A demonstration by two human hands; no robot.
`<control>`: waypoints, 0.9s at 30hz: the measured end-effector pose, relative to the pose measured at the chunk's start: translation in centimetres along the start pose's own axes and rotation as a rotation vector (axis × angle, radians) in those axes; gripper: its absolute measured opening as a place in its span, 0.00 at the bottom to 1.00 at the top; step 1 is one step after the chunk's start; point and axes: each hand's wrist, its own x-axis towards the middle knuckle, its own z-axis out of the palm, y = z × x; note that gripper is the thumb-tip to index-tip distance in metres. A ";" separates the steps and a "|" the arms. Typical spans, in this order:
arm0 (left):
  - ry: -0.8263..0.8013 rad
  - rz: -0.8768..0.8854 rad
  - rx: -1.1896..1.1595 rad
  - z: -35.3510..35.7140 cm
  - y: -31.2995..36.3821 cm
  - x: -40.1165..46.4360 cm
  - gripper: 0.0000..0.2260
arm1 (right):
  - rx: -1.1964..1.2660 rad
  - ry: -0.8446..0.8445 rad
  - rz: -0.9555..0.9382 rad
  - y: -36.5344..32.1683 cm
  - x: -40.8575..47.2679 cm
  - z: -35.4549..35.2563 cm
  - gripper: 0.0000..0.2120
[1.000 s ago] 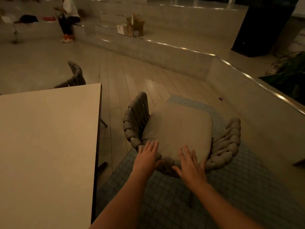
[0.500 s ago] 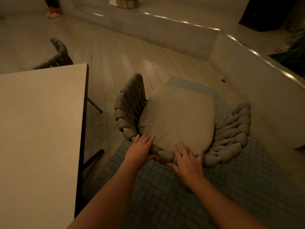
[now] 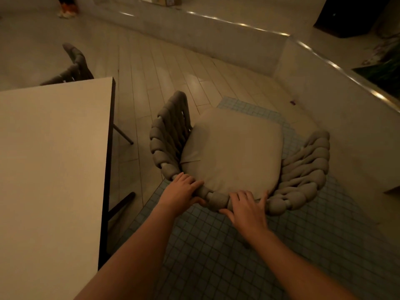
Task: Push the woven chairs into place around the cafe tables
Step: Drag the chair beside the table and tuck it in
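Thick grey rope weave fills both grips: the left hand [image 3: 180,191] has its fingers [image 3: 187,180] curled over the top rail of the woven chair [image 3: 166,144], thumb under it, and the right hand [image 3: 246,210] lies over the same rail, fingers spread onto the edge of the seat cushion [image 3: 233,148], thumb tucked below. The chair stands partly on blue mosaic tiles [image 3: 216,245], just right of the pale tabletop [image 3: 54,159] and apart from it. A second woven chair [image 3: 75,63] sits at the table's far side.

Single head view, steeply downward, close over the woven chair [image 3: 238,152].
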 end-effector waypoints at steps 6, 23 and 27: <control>0.035 0.001 0.033 0.0 0.3 -0.2 0.27 | -0.005 0.011 -0.009 -0.5 -0.3 -0.3 0.21; 0.070 -0.070 0.007 1.3 2.4 -4.1 0.27 | -0.096 0.102 -0.112 -0.4 -3.2 -1.5 0.20; 0.090 -0.100 -0.011 1.8 3.8 -5.4 0.27 | -0.103 0.118 -0.145 0.2 -4.1 -1.6 0.21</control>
